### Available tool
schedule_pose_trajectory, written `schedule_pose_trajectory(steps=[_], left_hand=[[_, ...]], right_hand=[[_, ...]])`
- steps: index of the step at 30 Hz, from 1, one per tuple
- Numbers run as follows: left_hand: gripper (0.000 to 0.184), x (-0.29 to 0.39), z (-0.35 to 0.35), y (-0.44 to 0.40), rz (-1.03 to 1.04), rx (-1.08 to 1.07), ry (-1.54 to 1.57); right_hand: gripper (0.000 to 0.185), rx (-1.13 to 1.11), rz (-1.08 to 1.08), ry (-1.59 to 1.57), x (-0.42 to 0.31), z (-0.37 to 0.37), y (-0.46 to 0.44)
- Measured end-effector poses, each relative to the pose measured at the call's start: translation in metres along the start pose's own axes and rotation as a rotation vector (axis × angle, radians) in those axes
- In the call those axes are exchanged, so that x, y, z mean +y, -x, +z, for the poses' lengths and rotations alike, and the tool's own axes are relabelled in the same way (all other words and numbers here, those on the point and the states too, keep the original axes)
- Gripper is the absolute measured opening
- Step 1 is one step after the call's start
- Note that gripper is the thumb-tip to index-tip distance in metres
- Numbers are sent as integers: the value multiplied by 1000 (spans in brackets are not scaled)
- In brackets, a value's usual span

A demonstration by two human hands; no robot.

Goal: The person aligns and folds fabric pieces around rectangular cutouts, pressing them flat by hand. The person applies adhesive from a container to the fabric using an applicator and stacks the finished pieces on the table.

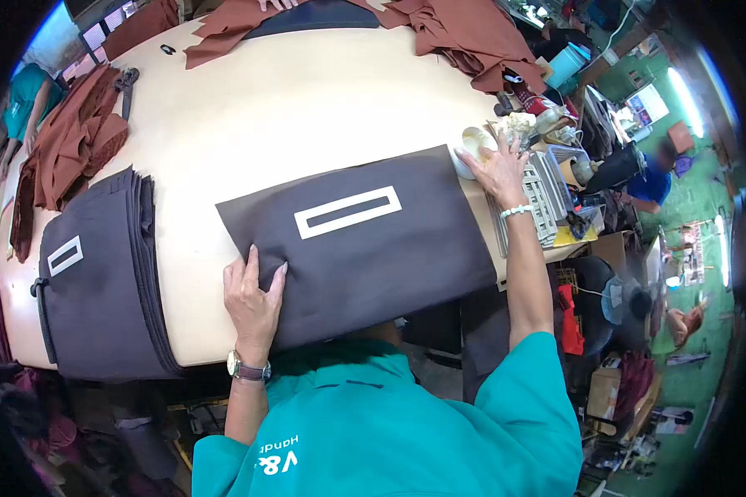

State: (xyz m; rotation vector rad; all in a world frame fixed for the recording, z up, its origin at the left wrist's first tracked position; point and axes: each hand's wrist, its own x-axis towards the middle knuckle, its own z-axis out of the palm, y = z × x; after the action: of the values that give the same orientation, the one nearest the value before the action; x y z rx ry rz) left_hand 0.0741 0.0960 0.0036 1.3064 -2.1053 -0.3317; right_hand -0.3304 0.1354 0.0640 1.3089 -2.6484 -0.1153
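Observation:
A dark brown sheet of material [389, 265] lies across the near side of the pale table, its lower edge overhanging toward me. On it sits a white rectangular frame [307, 228] with a long slot. My left hand [255, 298] rests at the sheet's left side, fingers apart, and the material puckers beside the fingertips. Beyond the sheet's right corner, my right hand [499, 172] reaches with spread fingers over a white cup [476, 142]. Its thumb side is at the cup, though I cannot tell whether it grips it. Crumpled pale material [518, 126] lies beyond the fingers.
To the left stands a stack of dark sheets [99, 290] with a smaller white frame [65, 256] on top. Reddish-brown pieces [79, 132] lie at the far left and far edge. Racks [539, 195] and tools crowd the right. Other people are around the table and room.

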Motion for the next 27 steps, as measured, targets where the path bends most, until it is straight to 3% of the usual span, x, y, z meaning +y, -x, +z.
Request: schedule_pose_trajectory(steps=[3, 6, 9, 16, 19, 23, 27], left_hand=[[46, -2, 2, 1, 18, 15, -3], [45, -1, 1, 0, 12, 12, -3], [44, 0, 1, 0, 33, 20, -20], [43, -1, 1, 1, 46, 36, 22], [43, -2, 1, 1, 43, 31, 27], [43, -2, 0, 2, 42, 36, 34], [43, -4, 2, 2, 40, 45, 43]], right_hand=[[71, 19, 2, -12, -3, -14, 1], [50, 353, -2, -130, 8, -13, 13], [33, 320, -88, 6, 19, -7, 25], [32, 224, -125, 66, 12, -11, 47], [31, 120, -255, 28, -6, -26, 57], [40, 180, -531, -337, -64, -38, 93], [56, -10, -437, -744, -96, 1, 107]])
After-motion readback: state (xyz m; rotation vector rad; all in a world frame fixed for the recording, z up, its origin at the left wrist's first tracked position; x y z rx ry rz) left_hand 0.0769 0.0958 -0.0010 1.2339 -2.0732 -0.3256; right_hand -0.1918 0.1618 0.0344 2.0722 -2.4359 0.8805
